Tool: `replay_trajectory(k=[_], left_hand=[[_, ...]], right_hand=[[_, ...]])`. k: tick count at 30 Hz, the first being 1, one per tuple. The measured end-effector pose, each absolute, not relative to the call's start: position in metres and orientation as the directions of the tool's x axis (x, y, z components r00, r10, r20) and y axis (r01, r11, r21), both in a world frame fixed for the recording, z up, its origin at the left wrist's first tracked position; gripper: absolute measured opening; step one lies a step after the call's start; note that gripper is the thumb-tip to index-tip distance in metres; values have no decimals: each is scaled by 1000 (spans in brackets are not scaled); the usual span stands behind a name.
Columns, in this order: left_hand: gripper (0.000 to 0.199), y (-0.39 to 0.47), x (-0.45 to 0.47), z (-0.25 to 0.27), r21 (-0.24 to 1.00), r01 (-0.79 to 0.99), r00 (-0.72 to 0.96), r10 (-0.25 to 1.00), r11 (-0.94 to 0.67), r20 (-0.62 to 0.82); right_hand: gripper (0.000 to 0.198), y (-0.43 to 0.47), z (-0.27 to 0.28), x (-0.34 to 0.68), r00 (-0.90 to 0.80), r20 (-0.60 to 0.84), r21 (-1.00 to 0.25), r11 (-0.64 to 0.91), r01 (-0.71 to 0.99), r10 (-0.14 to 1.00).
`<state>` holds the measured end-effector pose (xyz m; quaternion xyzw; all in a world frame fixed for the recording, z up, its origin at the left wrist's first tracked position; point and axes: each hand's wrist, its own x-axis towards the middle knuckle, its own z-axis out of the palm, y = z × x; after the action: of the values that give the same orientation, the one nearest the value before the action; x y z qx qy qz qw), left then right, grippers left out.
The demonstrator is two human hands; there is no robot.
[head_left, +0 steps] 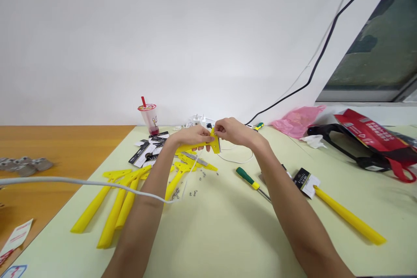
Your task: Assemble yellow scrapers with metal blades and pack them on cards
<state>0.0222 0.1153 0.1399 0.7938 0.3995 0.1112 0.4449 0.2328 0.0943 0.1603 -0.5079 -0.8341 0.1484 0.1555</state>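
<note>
In the head view, you are holding a yellow scraper (198, 145) up off the bench (228, 226), just in front of the drink cup (149, 118). Your left hand (192, 136) is clenched around its handle, and the fingers (217, 130) of your right hand (233, 131) are pinching at the wide head end, on something too small to make out. The scraper looks like light, stiff plastic, so it should take a firm grip along the handle; the head seems to carry a thin metal blade, so you are better off staying clear of that edge.

Below the scraper, loose yellow handles (114, 204) are lying to its left with small screws (192, 191) scattered beside them. A green screwdriver (252, 182) is resting to the scraper's right, and a packaged scraper (342, 213) is lying further right. A white cable (81, 182) is crossing over your left forearm and could snag. Black cards (146, 152) are lying between the cup and the scraper.
</note>
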Motion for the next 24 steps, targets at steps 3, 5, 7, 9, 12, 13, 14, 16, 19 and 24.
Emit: replay_trajectory(k=[3,5,7,9,12,13,14,16,19,24], left_hand=[[51,119,21,136,801,533,659,727,-273,-191],[51,121,20,133,807,526,665,721,-266,-196],[51,123,20,131,816,518,669,716,-256,-200],[50,125,19,130,824,512,671,711,-241,-209],[49,124,17,129,835,512,671,701,-203,-241],[49,124,16,129,841,509,674,694,-185,-255],[49,124,16,129,848,504,678,684,-164,-270],[50,124,15,127,868,483,689,663,-116,-295],[48,126,15,123,890,452,698,645,-60,-311],[46,133,13,115,902,429,713,628,-38,-313]], right_hand=[[21,95,159,232,-452,111,-415,454,788,885],[21,95,158,231,-455,115,-417,459,785,883],[21,96,156,229,-457,125,-417,465,781,881],[22,96,155,227,-460,141,-411,475,778,877],[25,96,154,225,-450,155,-382,474,793,879],[26,97,153,225,-446,155,-373,470,800,882],[26,97,153,224,-444,153,-366,468,804,883],[26,99,151,223,-448,147,-361,469,806,882],[25,101,149,222,-450,134,-355,466,810,883],[23,105,145,221,-444,139,-333,464,821,885]])
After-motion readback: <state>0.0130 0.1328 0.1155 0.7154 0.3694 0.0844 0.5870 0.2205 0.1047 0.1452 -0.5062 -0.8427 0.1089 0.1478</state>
